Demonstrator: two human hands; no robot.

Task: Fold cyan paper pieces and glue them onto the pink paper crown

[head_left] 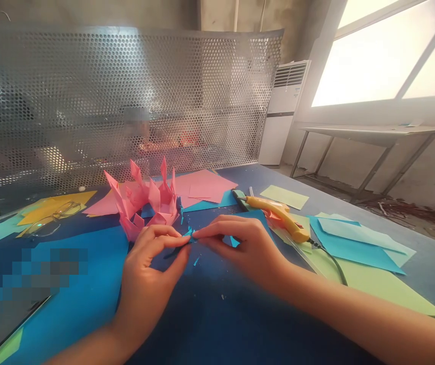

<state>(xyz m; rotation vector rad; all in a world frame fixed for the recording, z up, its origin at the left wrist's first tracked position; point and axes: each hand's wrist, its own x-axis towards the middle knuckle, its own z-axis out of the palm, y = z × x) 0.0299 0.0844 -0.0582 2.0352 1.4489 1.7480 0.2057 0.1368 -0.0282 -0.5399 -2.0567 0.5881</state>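
Between the fingertips of both hands is a small piece of crumpled or folded blue paper (189,233). My left hand (151,268) pinches it from the left with thumb and fingers. From the right, my right hand (246,243) pinches the same piece, its fingertips meeting those of the left. Just behind my left hand stands a ring of folded pink paper (156,200) with pointed tips, like a crown. Small blue scraps (196,261) lie on the dark blue table (202,319) near my fingers.
A yellow hot glue gun (278,210) with a black cord lies at the right. Green paper (385,289) and blue sheets (358,248) spread beyond it. Pink sheets (210,182) lie behind. Eyeglasses (52,220) rest at the left. A perforated metal screen (217,91) borders the table's back.
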